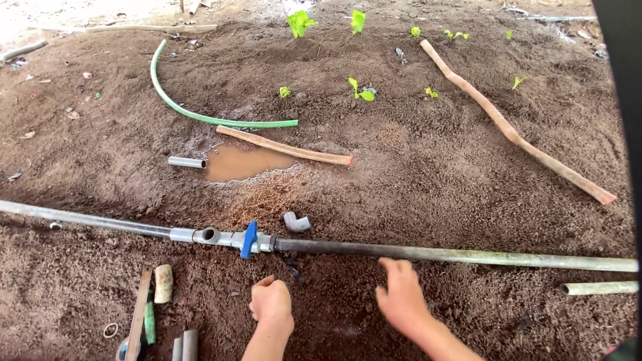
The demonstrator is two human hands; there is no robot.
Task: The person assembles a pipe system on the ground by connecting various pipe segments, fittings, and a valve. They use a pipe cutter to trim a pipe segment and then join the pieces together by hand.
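A long grey pipe point(428, 253) lies across the brown soil, joined at its middle to a tee fitting point(208, 235) and a valve with a blue handle point(249, 238). My left hand point(271, 305) is curled into a loose fist on the soil just below the valve, holding nothing that I can see. My right hand point(401, 294) rests on the soil with fingers stretched up, its fingertips at the underside of the pipe. A loose grey elbow fitting point(296, 222) lies just beyond the pipe.
A muddy puddle point(242, 162) with a short pipe stub point(186, 162) lies beyond. A green hose point(194, 115) and brown sticks point(285, 146) point(515, 137) cross the soil among seedlings point(361, 91). Pipe offcuts and tools point(150, 314) lie at lower left; another pipe end point(598, 288) lies right.
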